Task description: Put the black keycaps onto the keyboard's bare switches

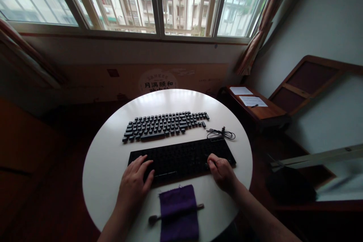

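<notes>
Here's the keyboard (176, 157), dark and wide, lying flat on the round white table (104, 181), and both hands are at it. The left hand (136, 177) is open, palm down, fingers spread over the keyboard's left end. Across at the right end, the right hand (220, 170) is curled closed, thumb and forefinger drawn together, right at the keyboard's surface; whether anything sits inside that grip, I cannot tell.

Just beyond the keyboard, we have the keycaps (159, 125), loose dark pieces set out in rows much like a full layout, with a long bar in the nearest row. Just behind the keyboard's far right corner lies the cable (222, 133), black and looped into a bundle.

On the near side of the keyboard, there's the purple cloth (178, 213), frayed along the edge facing the keys. The brush (153, 219) lies crosswise at it, its dark head out on the left and its handle tip out on the right, the middle hidden by the fabric.

Well off to the right of the keyboard and farther back, a low wooden stand (273, 113) carries papers (253, 101), with a dark pen (254, 106) on the nearer sheet. Straight beyond the keyboard, past the table, is the barred window (159, 3).
</notes>
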A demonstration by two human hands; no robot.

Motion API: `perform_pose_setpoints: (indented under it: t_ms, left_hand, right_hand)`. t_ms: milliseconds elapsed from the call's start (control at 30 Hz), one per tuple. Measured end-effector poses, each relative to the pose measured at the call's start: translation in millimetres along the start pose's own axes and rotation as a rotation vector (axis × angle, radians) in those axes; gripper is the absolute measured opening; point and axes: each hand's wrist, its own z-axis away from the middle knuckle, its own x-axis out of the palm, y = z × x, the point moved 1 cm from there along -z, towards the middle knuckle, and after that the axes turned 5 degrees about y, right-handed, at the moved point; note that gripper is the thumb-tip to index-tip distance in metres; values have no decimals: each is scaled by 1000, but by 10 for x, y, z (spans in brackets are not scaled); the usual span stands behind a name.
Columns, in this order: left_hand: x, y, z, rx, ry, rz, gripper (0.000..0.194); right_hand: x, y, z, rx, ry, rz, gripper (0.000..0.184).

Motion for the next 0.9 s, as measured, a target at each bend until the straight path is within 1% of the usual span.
perform_pose_setpoints:
  t_ms: [200,367,533,633,767,833,900]
  left_hand:
    - [14,-36,16,-7,17,-11,33]
    - [16,-67,36,35,75,-33,31]
    - [52,-135,65,32,89,-57,30]
    - [70,-167,79,49,110,-67,29]
    - [16,-154,77,138,177,-80,27]
    - [-52,-95,56,208,205,-70,26]
    - [-133,13,18,261,210,-19,24]
  right_hand:
    - [34,86,3,76,117,-73,35]
    - [106,146,20,160,168,-234,32]
    - [163,237,-52,253,222,-431,39]
    - [168,263,-88,286,236,-520,39]
    - [189,252,-75,297,222,-583,44]
    - [217,209,-48,294,235,-595,45]
    - [259,125,-17,265,232,-591,46]
